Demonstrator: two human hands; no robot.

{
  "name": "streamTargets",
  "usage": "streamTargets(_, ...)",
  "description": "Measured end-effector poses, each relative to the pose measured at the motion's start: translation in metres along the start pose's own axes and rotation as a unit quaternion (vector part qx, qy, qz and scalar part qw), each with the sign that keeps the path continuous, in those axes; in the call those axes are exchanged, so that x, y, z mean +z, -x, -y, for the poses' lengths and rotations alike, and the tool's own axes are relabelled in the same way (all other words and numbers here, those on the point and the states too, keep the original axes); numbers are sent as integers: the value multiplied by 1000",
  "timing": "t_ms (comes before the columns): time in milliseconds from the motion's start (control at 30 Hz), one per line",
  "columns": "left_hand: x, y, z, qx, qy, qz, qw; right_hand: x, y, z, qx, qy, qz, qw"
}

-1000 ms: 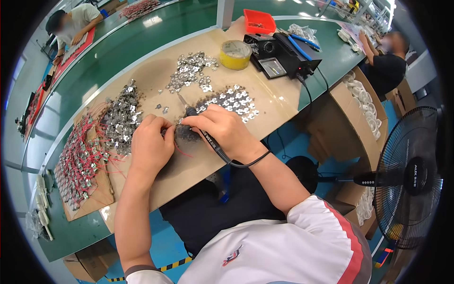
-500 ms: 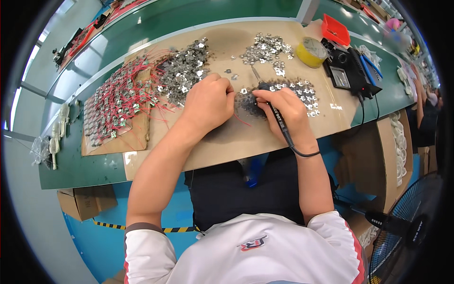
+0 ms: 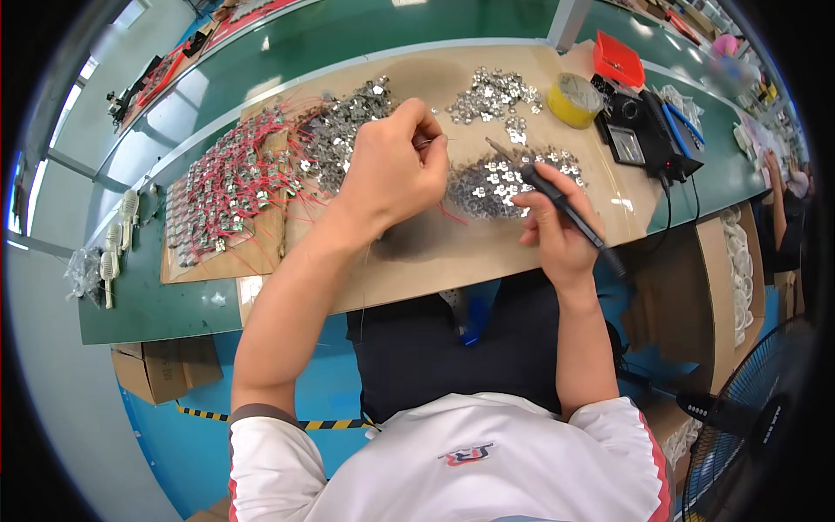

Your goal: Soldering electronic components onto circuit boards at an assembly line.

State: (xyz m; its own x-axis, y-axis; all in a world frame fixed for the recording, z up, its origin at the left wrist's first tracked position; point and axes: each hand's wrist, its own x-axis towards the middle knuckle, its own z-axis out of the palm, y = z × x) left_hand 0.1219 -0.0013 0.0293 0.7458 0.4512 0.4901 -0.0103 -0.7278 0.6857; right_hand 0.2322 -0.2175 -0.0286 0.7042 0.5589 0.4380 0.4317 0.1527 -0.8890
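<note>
My right hand [image 3: 564, 242] grips a black soldering iron [image 3: 570, 209] like a pen, its metal tip [image 3: 497, 146] pointing up and left over the board. Below the tip, small metal pieces [image 3: 500, 178] lie close together in a patch. My left hand [image 3: 391, 170] is raised above the work, thumb and fingers pinched. A thin wire, perhaps solder, seems to stick out at the fingertips; its kind is hard to make out. Left of that hand is a dense heap of metal parts [image 3: 335, 130]. Another loose pile of metal pieces [image 3: 491, 96] lies farther back.
Rows of parts with red wires [image 3: 230, 183] cover a cardboard sheet at left. A yellow tape roll [image 3: 574, 100], a red bin [image 3: 617, 59] and a black soldering station [image 3: 639, 130] stand at back right. A fan [image 3: 739, 426] is at lower right.
My left hand has risen and moved slightly right, away from the patch. My right hand has drawn back to the right, and the iron now slants with its handle toward lower right.
</note>
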Motion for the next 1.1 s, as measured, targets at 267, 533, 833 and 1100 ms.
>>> streamTargets(267, 20, 25, 19, 43, -82, 95, 991, -6, 8, -3, -1, -48, -41, 998)
streamTargets(533, 21, 28, 20, 51, -104, 120, 986, -8, 4, -7, -121, 104, 26, 987)
streamTargets(833, 25, 29, 14, 66, -112, 112, 985, -4, 0, -2, -198, 164, 1, 966)
streamTargets(1100, 31, 31, 10, 51, -108, 124, 985, -5, 3, 4, -172, 113, -5, 979)
